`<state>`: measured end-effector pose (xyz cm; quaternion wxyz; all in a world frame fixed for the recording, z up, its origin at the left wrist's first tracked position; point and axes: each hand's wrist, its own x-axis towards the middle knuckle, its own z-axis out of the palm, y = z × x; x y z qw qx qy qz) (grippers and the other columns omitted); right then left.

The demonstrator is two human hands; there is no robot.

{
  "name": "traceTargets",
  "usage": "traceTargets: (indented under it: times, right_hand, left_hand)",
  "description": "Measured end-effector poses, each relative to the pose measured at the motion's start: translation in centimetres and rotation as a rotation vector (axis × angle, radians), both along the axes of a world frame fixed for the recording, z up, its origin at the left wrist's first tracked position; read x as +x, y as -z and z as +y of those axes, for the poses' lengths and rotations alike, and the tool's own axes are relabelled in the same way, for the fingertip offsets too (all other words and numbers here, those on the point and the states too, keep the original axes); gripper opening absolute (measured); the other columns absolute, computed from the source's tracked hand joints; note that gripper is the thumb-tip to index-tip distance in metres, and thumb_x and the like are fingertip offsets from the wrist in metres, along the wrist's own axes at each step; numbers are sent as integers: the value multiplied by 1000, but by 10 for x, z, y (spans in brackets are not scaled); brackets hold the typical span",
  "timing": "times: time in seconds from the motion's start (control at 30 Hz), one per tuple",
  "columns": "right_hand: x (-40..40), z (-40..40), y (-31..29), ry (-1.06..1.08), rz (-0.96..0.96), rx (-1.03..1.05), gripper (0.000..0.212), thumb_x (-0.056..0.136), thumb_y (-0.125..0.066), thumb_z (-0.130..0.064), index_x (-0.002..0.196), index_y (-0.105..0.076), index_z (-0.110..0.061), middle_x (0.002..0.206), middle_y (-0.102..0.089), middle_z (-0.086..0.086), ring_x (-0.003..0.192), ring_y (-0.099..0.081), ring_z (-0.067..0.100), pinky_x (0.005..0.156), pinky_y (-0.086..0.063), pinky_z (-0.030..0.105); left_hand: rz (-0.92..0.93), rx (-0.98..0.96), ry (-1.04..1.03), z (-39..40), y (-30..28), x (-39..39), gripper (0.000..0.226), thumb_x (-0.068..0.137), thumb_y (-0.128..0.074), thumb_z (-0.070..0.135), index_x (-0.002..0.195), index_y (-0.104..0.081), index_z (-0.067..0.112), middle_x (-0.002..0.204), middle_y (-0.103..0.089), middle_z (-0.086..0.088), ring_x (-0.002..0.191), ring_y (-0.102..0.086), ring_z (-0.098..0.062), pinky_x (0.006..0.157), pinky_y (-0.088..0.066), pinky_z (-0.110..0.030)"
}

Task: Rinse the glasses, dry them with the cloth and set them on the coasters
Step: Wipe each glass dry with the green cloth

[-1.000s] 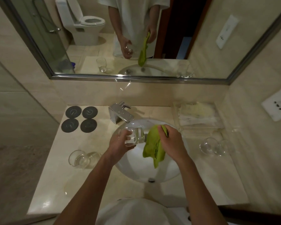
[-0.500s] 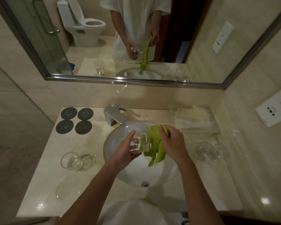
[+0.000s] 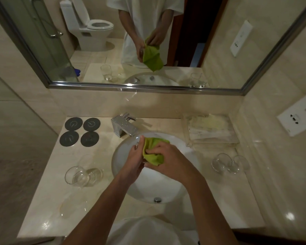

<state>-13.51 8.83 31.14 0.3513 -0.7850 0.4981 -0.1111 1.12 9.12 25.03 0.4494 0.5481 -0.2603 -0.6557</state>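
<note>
The mirror (image 3: 148,41) fills the far wall, and below it the pale desk (image 3: 48,200) carries everything. The white sink (image 3: 175,183) sits in the middle of the desk, with the tap (image 3: 125,126) at its far edge. At far right lies a clear tray (image 3: 212,129) with pale folded things in it. My two hands meet over the sink. My right hand (image 3: 171,160) is bunched around the green cloth (image 3: 153,151), fingers curled into it. My left hand (image 3: 133,160) is clamped on the glass (image 3: 139,144), of which I see only a bit of rim at my fingertips, the cloth hiding the rest. On the left of the desk a second glass (image 3: 81,176) lies on its side, and on the right a third glass (image 3: 228,163) lies the same way. Four dark round coasters (image 3: 81,131) sit in a square at the far left corner, bare.
</note>
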Motion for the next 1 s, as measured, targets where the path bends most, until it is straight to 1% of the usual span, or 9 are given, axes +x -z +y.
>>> traceTargets:
  times: [0.07,0.13,0.23,0.33,0.43,0.53,0.73,0.9,1.0]
  right_hand:
    - [0,2,-3,-22,30,54,70,73,-79,-60,134,-62,-31,123,-53,-14,113,-50,6,96,-47,31]
    - [0,2,-5,-22,24,78,68,76,-69,-70,132,-64,-31,119,-53,-16,108,-52,5,92,-48,32]
    - [5,0,-4,30,-17,-19,44,91,-57,-61,114,-74,-28,104,-54,-15,97,-53,5,86,-49,30]
    - [8,-7,4,108,-8,-287,27,90,-67,-45,109,-66,-27,114,-51,-10,111,-44,9,96,-42,27]
    - [7,-13,9,137,-74,-140,40,84,-68,-53,114,-48,-37,118,-52,-15,110,-49,10,92,-48,36]
    - [3,-15,15,136,-112,-75,51,79,-67,-65,118,-41,-44,116,-56,-17,103,-56,13,85,-53,42]
    - [-1,-7,35,100,-228,-210,71,76,-76,-56,135,-39,-47,131,-53,-14,119,-51,8,97,-49,35]
    - [-1,3,68,51,-252,-593,69,83,-68,-49,142,-40,-26,142,-42,4,127,-48,23,99,-51,38]
    - [-3,5,79,20,-246,-678,70,84,-70,-40,144,-35,-30,144,-35,7,127,-43,27,96,-51,39]
  left_hand:
    - [15,-7,7,1,-3,1,79,90,-43,73,122,-64,4,118,-66,-28,111,-64,-44,97,-51,-54]
    - [13,5,-6,2,-3,2,77,91,-43,72,120,-64,3,117,-66,-28,110,-65,-43,98,-50,-55]
    - [10,16,-5,1,-9,3,84,83,-52,77,124,-60,4,117,-68,-24,107,-68,-38,95,-53,-54]
    - [-28,16,24,-1,-13,4,89,71,-56,85,128,-61,16,122,-69,-13,109,-69,-28,96,-54,-50]
    - [-12,-22,51,-1,-29,4,60,90,-48,66,122,-66,19,116,-72,-11,107,-70,-25,93,-55,-45]
    - [-41,-53,26,-3,-29,7,45,100,-44,51,118,-66,17,110,-73,-11,100,-72,-23,87,-59,-40]
    - [-189,-94,83,-6,-32,9,62,82,-54,75,118,-67,26,114,-72,-2,107,-69,-19,98,-53,-48]
    - [-195,-106,114,-5,-39,9,53,92,-48,65,115,-69,23,114,-72,-4,110,-68,-23,99,-52,-54]
    - [-211,-99,107,-4,-43,5,49,90,-50,64,114,-69,25,114,-72,-1,108,-68,-22,97,-53,-53]
